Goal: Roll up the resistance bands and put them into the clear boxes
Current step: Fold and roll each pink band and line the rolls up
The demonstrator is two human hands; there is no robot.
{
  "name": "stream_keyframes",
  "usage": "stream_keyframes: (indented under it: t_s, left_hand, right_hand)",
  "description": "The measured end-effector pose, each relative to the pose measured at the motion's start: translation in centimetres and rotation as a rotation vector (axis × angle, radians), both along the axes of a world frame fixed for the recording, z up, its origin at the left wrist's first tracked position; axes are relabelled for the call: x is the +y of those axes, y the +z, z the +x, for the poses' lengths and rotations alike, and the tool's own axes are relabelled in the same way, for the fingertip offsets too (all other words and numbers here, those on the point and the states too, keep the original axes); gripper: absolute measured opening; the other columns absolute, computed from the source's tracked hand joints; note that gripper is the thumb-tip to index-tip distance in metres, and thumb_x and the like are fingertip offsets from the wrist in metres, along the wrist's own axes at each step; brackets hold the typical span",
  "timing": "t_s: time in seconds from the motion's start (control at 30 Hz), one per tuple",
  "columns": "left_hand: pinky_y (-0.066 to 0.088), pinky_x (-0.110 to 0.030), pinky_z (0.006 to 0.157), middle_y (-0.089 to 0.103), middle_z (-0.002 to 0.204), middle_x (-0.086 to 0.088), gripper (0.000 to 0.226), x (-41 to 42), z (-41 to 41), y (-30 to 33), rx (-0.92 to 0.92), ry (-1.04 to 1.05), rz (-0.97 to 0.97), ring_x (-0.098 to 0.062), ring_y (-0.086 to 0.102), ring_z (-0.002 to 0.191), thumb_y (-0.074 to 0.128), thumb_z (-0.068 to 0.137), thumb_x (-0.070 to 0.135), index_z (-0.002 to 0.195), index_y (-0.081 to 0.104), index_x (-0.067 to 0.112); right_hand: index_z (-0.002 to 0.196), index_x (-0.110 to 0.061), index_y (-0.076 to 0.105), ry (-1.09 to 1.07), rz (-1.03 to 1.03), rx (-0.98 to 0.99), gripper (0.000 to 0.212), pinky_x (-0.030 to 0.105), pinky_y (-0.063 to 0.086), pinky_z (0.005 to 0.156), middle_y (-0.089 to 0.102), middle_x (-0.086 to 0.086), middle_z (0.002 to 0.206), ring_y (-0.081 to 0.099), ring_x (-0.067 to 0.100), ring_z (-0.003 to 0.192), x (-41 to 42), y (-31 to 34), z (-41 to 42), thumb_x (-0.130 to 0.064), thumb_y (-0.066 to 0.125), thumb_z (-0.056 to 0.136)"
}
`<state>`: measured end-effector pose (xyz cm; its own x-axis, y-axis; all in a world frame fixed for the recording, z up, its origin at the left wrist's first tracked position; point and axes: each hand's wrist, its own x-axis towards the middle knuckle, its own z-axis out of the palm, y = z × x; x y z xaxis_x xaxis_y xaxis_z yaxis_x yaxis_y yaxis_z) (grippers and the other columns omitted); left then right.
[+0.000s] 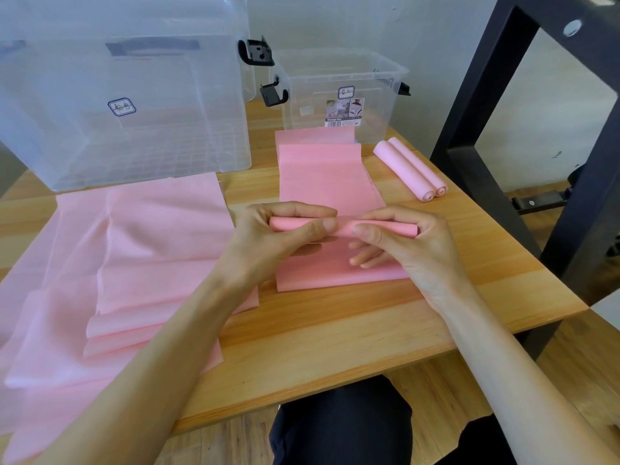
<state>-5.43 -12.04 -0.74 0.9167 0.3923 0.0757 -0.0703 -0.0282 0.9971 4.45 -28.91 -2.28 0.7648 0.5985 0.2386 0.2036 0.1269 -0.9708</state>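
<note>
your left hand [268, 236] and right hand [396, 239] both grip the half-rolled pink band [339, 226], fingers curled around it. two finished rolls [409, 169] lie far right, near the small clear box [339, 95].

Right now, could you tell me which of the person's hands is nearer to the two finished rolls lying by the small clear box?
Right. The right hand grips the roll's end just below and left of the two finished rolls; the left hand grips the other end, farther left.

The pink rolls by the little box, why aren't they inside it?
Two finished rolls lie on the table beside the small clear box, not in it. Both hands, left hand and right hand, are rolling another band.
</note>
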Motion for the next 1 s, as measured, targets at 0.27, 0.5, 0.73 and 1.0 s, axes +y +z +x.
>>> stream_keyframes:
  t_s: [0.27,0.5,0.73,1.0]
  left_hand:
    - [0.058,-0.019,0.067,0.077,0.082,-0.006,0.019,0.14,0.16,-0.14,0.042,0.049,0.005,-0.010,0.071,0.070,0.076,0.073,0.023,0.088,0.078,0.010]
    - [0.057,-0.017,0.071,0.075,0.078,0.001,0.025,-0.04,-0.05,0.02,0.002,0.001,0.006,-0.007,0.069,0.075,0.077,0.067,0.019,0.090,0.075,0.009]
    - [0.050,-0.010,0.057,0.076,0.076,0.003,0.009,-0.04,0.05,0.04,0.000,0.026,0.027,-0.006,0.070,0.069,0.074,0.080,0.009,0.089,0.075,0.010]
    - [0.058,-0.019,0.066,0.077,0.079,-0.001,0.013,0.05,0.04,-0.11,0.012,0.037,0.041,-0.009,0.071,0.070,0.075,0.074,0.020,0.086,0.077,0.015]
  right_hand:
    - [0.101,-0.007,0.071,0.039,0.007,-0.002,0.028,0.029,0.060,0.058,0.076,0.012,0.080,0.073,0.029,0.064,0.06,0.00,-0.06,-0.008,0.078,0.074]
    - [0.092,-0.001,0.074,-0.014,-0.008,-0.007,0.024,0.031,0.060,0.055,0.074,0.014,0.075,0.072,0.031,0.061,0.02,0.04,-0.07,-0.020,0.075,0.078]
    - [0.100,-0.003,0.073,0.010,0.007,-0.012,0.024,0.031,0.060,0.057,0.076,0.012,0.081,0.073,0.030,0.064,-0.08,0.06,-0.03,-0.010,0.076,0.077]
    - [0.101,-0.008,0.073,0.008,0.008,0.017,0.026,0.029,0.060,0.058,0.076,0.009,0.085,0.074,0.030,0.066,0.13,0.05,-0.06,-0.009,0.077,0.075]
